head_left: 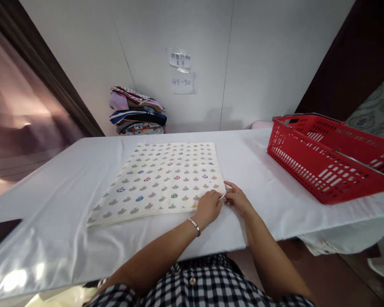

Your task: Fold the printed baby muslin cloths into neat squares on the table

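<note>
A cream cloth (160, 183) printed with grey and coloured mushroom shapes lies folded flat on the white-covered table (67, 179). At its near right corner, my left hand (210, 205) rests with bent fingers on the edge, a silver bracelet on the wrist. Just to the right, my right hand (237, 198) grips the same corner, thumb and fingers closed at the cloth's edge. A little of the corner is lifted between the two hands. The fingertips of my left hand partly hide the edge beneath them.
To the right stands a red plastic basket (320, 166) with metal handles. A stack of folded fabrics (139, 113) sits at the back against the wall, left of two paper notes (183, 81). A dark flat object (1, 234) lies at the left edge.
</note>
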A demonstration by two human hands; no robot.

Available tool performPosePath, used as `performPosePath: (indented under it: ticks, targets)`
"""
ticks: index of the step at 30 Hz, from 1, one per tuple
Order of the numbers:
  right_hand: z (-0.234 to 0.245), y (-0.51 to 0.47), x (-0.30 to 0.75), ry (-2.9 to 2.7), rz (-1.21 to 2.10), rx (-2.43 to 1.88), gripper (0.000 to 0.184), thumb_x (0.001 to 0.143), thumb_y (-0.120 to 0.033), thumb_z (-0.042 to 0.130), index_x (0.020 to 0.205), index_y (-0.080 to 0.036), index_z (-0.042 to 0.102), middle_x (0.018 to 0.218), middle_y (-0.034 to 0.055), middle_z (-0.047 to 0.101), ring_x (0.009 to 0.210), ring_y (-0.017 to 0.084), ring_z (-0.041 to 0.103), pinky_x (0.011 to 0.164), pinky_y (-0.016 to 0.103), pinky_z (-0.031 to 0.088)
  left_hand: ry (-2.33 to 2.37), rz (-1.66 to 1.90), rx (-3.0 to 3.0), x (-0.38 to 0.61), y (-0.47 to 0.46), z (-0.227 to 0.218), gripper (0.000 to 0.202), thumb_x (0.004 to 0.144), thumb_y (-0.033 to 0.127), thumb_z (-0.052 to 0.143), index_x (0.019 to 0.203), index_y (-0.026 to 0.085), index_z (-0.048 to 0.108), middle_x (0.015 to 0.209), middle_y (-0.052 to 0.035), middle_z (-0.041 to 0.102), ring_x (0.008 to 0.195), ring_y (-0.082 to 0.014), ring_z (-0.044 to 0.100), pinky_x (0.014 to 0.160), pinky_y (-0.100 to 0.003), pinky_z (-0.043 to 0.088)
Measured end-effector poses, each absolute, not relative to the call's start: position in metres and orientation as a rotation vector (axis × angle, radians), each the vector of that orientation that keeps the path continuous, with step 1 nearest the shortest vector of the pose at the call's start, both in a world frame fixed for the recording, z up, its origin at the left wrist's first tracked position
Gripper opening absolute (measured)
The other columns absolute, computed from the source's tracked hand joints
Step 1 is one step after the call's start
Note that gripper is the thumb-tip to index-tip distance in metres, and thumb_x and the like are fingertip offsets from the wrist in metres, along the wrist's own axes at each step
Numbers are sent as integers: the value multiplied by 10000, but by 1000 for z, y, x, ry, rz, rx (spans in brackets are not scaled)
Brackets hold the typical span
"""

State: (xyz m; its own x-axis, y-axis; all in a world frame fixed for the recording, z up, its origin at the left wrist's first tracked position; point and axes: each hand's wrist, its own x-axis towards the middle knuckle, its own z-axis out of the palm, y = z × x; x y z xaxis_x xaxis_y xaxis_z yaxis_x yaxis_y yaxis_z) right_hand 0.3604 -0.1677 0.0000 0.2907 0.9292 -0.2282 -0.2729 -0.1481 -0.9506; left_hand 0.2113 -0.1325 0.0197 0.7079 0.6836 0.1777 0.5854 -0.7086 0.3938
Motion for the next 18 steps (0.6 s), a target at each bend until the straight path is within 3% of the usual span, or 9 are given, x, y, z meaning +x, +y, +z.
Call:
performPosePath:
  ticks: [13, 18]
  targets:
    - [0, -169, 360, -721, 1198, -1270, 664, 565, -153, 609, 1212, -206, 471, 641, -58, 578, 440, 83, 483, 417, 205, 363, 953, 304, 2809, 212, -137, 20, 174, 883, 241, 420, 998, 181, 537, 1009, -60, 580, 928, -195, 529, 776, -326, 433]
    - [-4, -167, 361, -700, 1183, -1285, 637, 672, -285, 615, 1271, -189, 420, 578, -31, 574, 484, 122, 523, 405, 204, 361, 1016, 312, 2724, 212, -133, 19, 184, 892, 210, 384, 983, 193, 544, 948, -47, 597, 896, -184, 549, 737, -304, 435]
